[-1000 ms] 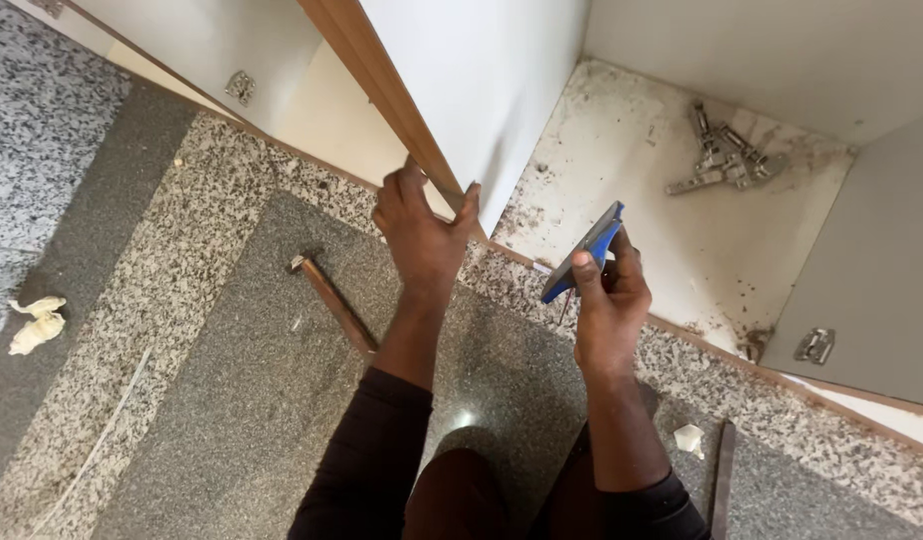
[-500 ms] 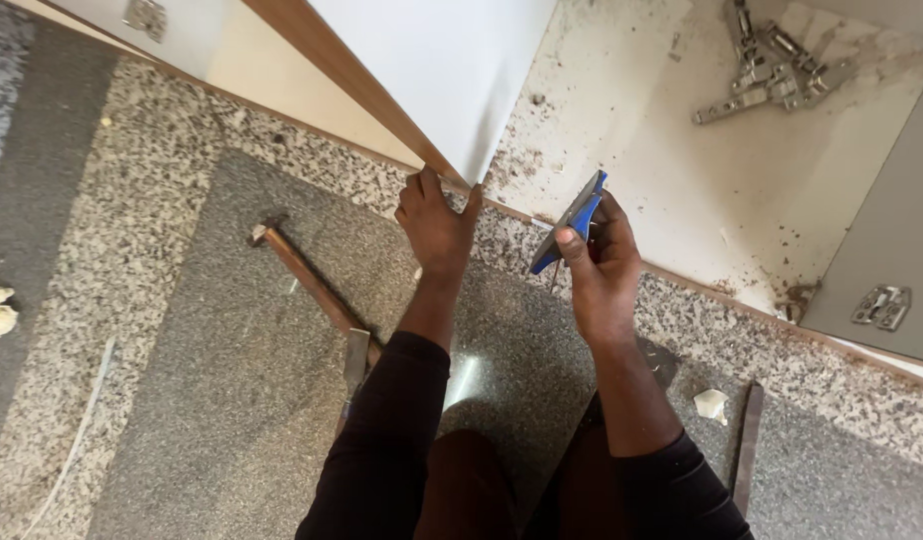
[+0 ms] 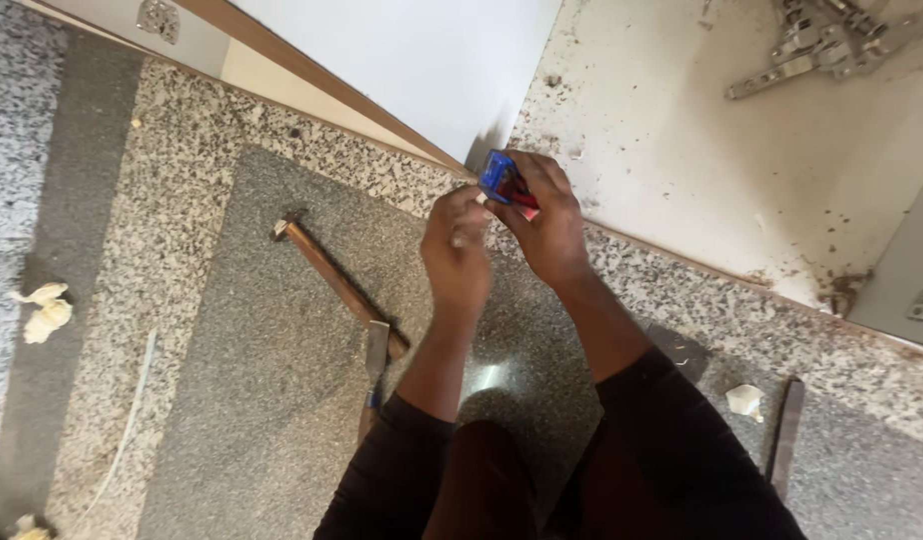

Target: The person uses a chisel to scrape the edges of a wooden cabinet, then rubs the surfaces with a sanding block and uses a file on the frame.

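My right hand (image 3: 547, 225) grips a small blue and red tool (image 3: 502, 180) near the lower corner of a white cabinet door (image 3: 402, 70) with a brown wooden edge. My left hand (image 3: 457, 250) is raised beside it, fingers curled, with the fingertips touching the tool's near end. Both hands meet just in front of the open cabinet's dirty white floor (image 3: 682, 170). Black sleeves cover both forearms.
A wooden-handled hammer (image 3: 337, 285) lies on the granite floor (image 3: 232, 400) left of my arms, with a chisel-like tool (image 3: 374, 375) beside it. Metal hinges (image 3: 812, 45) lie inside the cabinet. A dark flat bar (image 3: 787, 435) and crumpled paper (image 3: 747, 400) lie at right, more paper scraps (image 3: 47, 310) at left.
My left hand has left the door's lower corner and come over to the blue tool. My right hand has turned the tool and drawn it in. The view shifted slightly.
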